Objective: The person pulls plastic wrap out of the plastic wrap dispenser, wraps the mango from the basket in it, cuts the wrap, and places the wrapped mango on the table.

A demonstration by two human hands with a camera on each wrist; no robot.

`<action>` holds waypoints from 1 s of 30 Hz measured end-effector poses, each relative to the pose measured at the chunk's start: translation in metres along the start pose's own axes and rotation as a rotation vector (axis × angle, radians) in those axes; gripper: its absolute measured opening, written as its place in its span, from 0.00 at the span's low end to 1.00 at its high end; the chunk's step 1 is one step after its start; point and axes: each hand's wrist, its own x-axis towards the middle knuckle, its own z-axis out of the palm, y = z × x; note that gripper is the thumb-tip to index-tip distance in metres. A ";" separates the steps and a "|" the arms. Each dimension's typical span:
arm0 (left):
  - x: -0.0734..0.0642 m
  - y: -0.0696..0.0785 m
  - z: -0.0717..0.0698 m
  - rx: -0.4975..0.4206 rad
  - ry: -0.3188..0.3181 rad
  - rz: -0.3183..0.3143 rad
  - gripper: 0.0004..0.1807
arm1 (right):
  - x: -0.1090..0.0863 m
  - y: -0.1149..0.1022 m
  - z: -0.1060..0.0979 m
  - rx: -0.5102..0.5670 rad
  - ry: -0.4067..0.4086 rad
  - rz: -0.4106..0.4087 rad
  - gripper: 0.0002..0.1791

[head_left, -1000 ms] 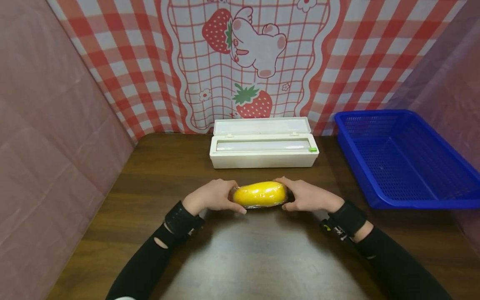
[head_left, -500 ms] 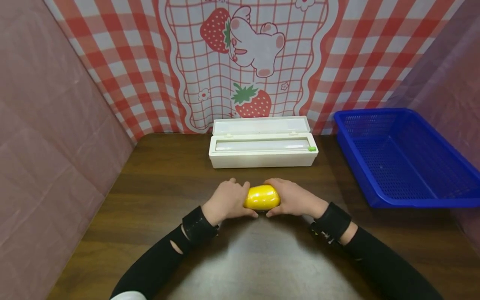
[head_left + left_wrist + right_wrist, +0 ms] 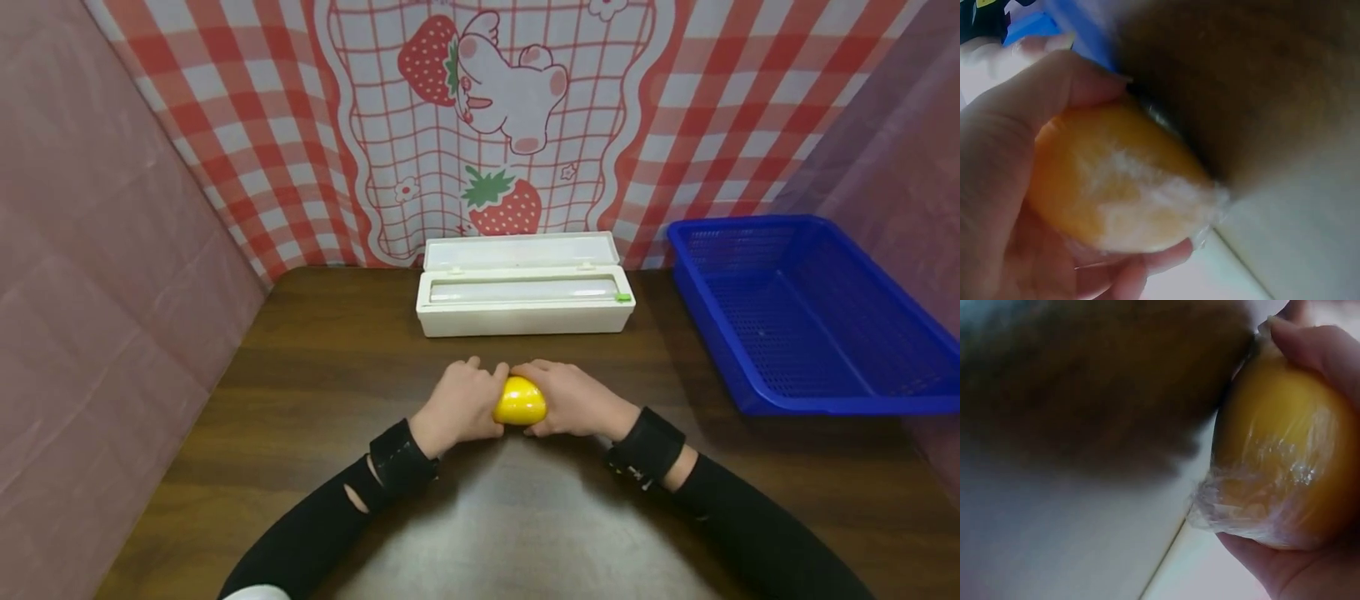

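Note:
Between my two hands is a smooth, rounded yellow fruit (image 3: 521,402) wrapped tightly in clear cling film, held over the middle of the table. My left hand (image 3: 463,402) grips its left end, thumb on the near side and fingers on the far side. At the other end my right hand (image 3: 576,402) holds it the same way. Only the middle of the fruit shows in the head view. Both wrist views show the film (image 3: 1210,503) gathered in wrinkles at one side, and a dark edge runs along the fruit's underside.
Behind the hands stands a white cling film dispenser (image 3: 525,321) with its lid up and a roll inside. A blue plastic basket (image 3: 757,392) sits at the right of the wooden table (image 3: 300,333). A red checked cloth (image 3: 262,125) hangs at the back.
Both hands have slid inward along the wrapped fruit and now cover its ends. Less of the yellow shows, and the dark edge beneath it is out of sight in the head view.

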 end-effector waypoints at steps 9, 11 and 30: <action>0.006 -0.006 0.013 -0.303 0.077 -0.083 0.37 | 0.002 0.012 0.003 0.102 0.038 -0.019 0.42; 0.007 -0.008 0.014 -0.418 0.056 -0.093 0.36 | 0.000 0.015 0.000 0.180 0.024 -0.031 0.41; 0.002 -0.010 -0.008 -0.686 0.097 0.056 0.35 | -0.012 0.020 -0.028 0.561 -0.144 0.022 0.38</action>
